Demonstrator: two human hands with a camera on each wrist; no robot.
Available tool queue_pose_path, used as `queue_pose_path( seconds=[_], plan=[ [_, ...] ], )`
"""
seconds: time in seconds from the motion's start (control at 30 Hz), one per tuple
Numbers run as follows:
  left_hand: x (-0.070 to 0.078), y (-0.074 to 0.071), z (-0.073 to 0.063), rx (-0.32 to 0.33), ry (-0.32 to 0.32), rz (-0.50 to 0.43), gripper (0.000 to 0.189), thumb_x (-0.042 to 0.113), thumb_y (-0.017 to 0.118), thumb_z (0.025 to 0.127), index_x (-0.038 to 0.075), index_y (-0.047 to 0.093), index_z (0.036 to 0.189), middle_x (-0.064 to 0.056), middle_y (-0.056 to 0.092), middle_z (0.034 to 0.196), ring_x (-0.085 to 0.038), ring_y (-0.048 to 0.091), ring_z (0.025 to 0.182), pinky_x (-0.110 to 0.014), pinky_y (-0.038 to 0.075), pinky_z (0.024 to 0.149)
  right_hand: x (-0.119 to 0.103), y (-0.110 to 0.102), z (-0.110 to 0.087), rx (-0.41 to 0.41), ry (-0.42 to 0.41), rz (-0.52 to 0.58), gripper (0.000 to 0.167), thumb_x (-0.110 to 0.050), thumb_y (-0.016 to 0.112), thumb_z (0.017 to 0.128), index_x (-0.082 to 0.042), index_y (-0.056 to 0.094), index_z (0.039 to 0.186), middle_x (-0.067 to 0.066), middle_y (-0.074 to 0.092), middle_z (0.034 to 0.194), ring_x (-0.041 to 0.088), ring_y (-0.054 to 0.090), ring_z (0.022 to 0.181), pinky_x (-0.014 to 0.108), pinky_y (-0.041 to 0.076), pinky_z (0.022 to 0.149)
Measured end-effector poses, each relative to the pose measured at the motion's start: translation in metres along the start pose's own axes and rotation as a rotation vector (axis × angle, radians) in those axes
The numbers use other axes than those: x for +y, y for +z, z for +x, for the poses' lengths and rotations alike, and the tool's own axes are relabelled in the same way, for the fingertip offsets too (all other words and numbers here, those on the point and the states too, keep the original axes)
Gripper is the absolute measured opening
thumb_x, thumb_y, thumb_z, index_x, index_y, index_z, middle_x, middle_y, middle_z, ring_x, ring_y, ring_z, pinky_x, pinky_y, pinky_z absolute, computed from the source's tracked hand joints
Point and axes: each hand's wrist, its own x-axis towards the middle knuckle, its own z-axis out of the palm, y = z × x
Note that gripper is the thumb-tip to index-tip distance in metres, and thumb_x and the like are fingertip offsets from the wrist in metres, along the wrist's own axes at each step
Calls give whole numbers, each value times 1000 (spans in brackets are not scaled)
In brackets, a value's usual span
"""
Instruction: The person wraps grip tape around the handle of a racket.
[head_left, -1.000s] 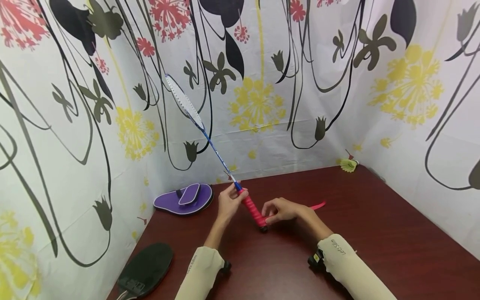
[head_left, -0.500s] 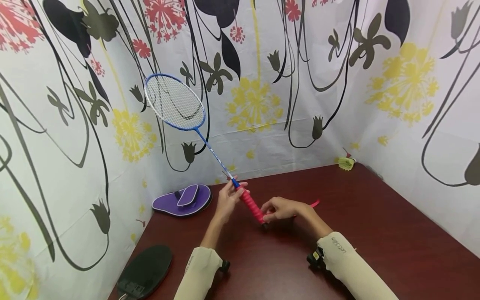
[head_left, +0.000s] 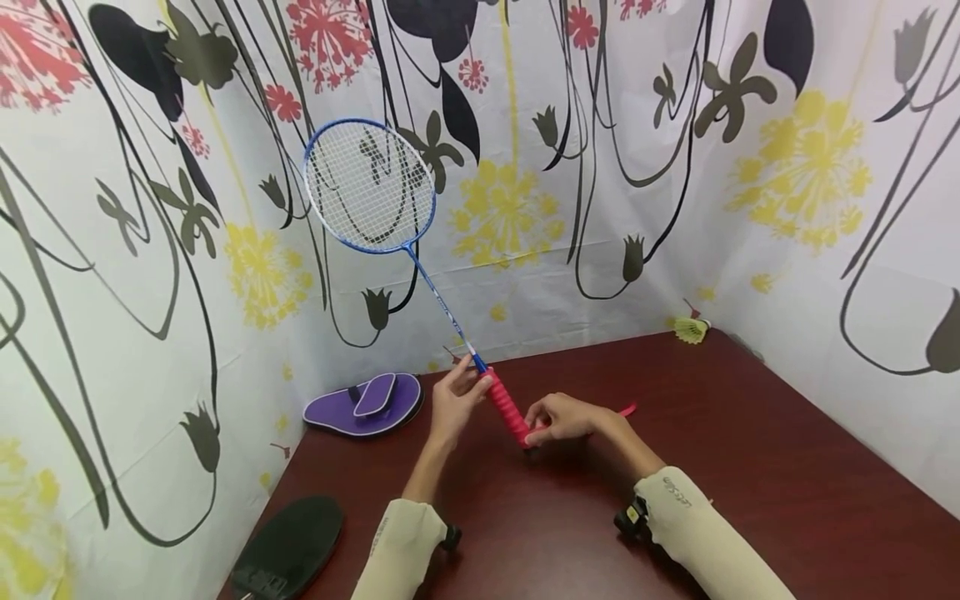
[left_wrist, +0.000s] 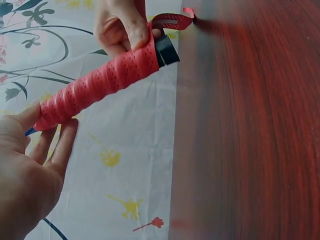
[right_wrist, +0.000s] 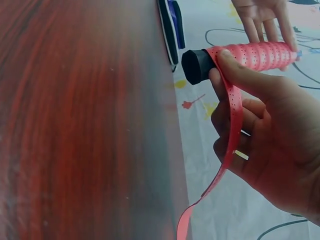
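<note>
A blue-and-white badminton racket (head_left: 420,275) tilts up and to the left over the table, its strung head facing me. My left hand (head_left: 452,408) holds it at the top of the handle, thumb on one side and fingers on the other. Red perforated grip tape (left_wrist: 95,85) winds round the handle in overlapping turns. Down at the butt end, my right hand (head_left: 567,417) pinches the tape against the handle with thumb and forefinger. The black butt (right_wrist: 196,66) sticks out bare beyond the last turn. A loose tape tail (right_wrist: 234,120) hangs past the right hand's fingers.
On the dark red table (head_left: 720,475), a purple paddle case (head_left: 367,406) lies at the back left and a black table tennis paddle (head_left: 292,542) at the front left. A yellow shuttlecock (head_left: 691,330) sits in the far right corner. Flowered cloth (head_left: 517,275) walls the table.
The racket has turned about its shaft, its head going from edge-on to face-on and then swinging slightly right. Both hands stay at the handle, and the tape's tail has drawn in slightly.
</note>
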Motion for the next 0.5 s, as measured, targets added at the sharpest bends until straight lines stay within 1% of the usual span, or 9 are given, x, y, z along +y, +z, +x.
queue_pose_path(
  seconds=[0.1,0.17,0.23,0.3,0.37,0.43,0.5],
  plan=[
    [-1,3,0,4,21,-3,62,5,79,92,5,55,149,-22,73,120,-17,75,94,-56,61,78,0,1,0,16,-20,-26,24,-34,79,94,-12,73,101,-6,67,71,2,51,59,20,41,55],
    [-3,5,-1,4,34,8,62,6,81,90,7,58,147,-19,74,122,-19,76,93,-61,59,76,0,2,1,37,-31,-43,25,-35,80,93,-12,73,98,-7,64,69,2,50,58,20,40,54],
    [-3,6,-1,6,48,41,64,8,84,88,12,59,147,-16,74,122,-21,76,93,-56,61,73,0,3,1,62,-35,-59,26,-37,81,92,-13,72,96,-9,62,68,2,48,57,20,39,53],
    [-4,8,-1,10,60,67,67,10,86,86,17,58,148,-13,75,122,-23,77,96,-45,63,71,0,5,3,82,-26,-65,26,-39,83,90,-15,71,93,-10,59,67,2,47,57,20,39,53],
    [-4,8,-1,20,68,82,71,11,87,86,19,56,150,-15,75,122,-26,77,98,-33,62,69,0,6,5,94,-18,-66,27,-40,84,89,-17,70,90,-10,58,66,2,47,57,20,39,54],
    [-3,7,-1,30,78,88,73,11,86,87,17,54,152,-19,74,120,-29,76,99,-24,59,69,0,7,7,95,-14,-59,27,-42,84,88,-18,70,90,-11,57,66,2,47,58,20,39,55],
    [-3,5,-1,38,76,79,71,10,84,89,13,52,152,-22,74,118,-32,76,101,-21,58,70,-1,6,8,82,-21,-38,25,-40,83,89,-19,71,91,-10,58,68,3,48,59,20,40,56]
  ],
)
